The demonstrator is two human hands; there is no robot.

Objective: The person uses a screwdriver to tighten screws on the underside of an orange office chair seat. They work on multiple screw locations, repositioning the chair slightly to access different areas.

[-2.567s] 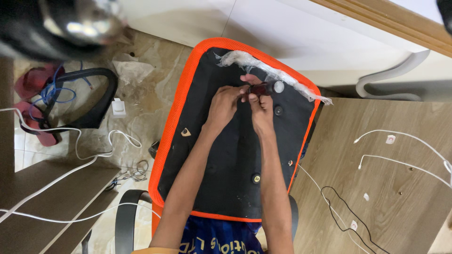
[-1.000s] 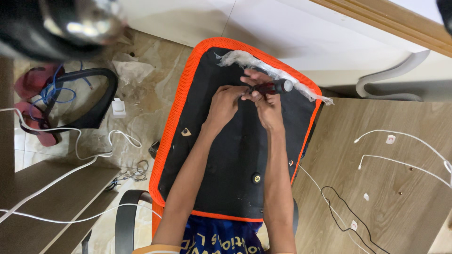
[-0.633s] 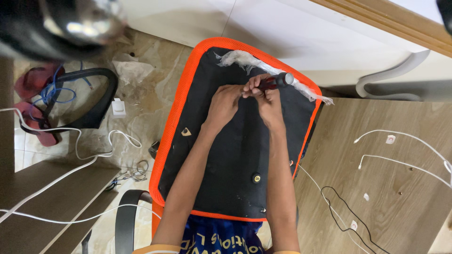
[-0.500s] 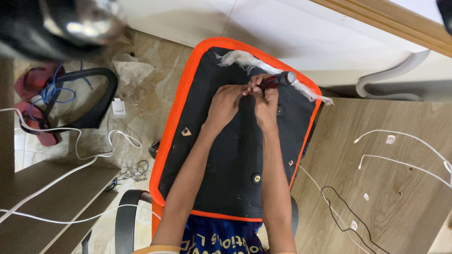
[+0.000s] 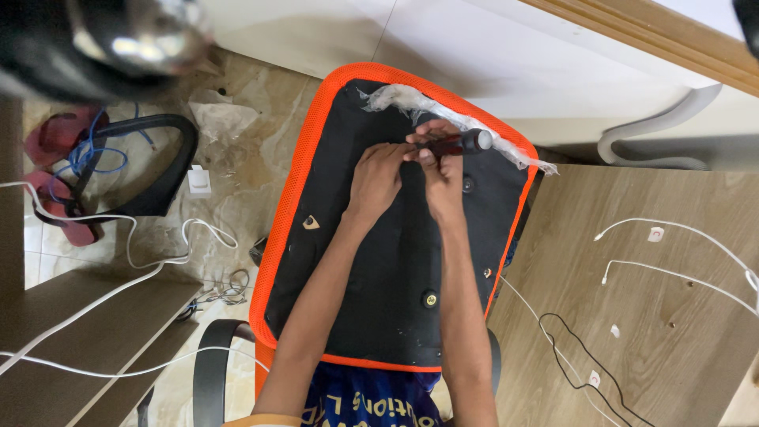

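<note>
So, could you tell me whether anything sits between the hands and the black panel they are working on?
Nothing visible does. The right hand grips a dark-handled tool against the black panel, and the left hand rests directly on it. The crumpled clear plastic lies just beyond, along the top edge.

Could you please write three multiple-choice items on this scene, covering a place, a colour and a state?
1. Where does the chair seat panel lie?
A. across the person's lap
B. on the wooden desk
C. against the wall

2. What colour is the panel's edging?
A. blue
B. orange
C. white

3. How does the right hand stand with the screwdriver?
A. open above it
B. gripping its handle
C. apart from it

Answers: 1 A, it rests over the knees, beside the desk. 2 B, an orange rim frames the black underside. 3 B, fingers wrap the dark handle, with the left hand alongside.
</note>
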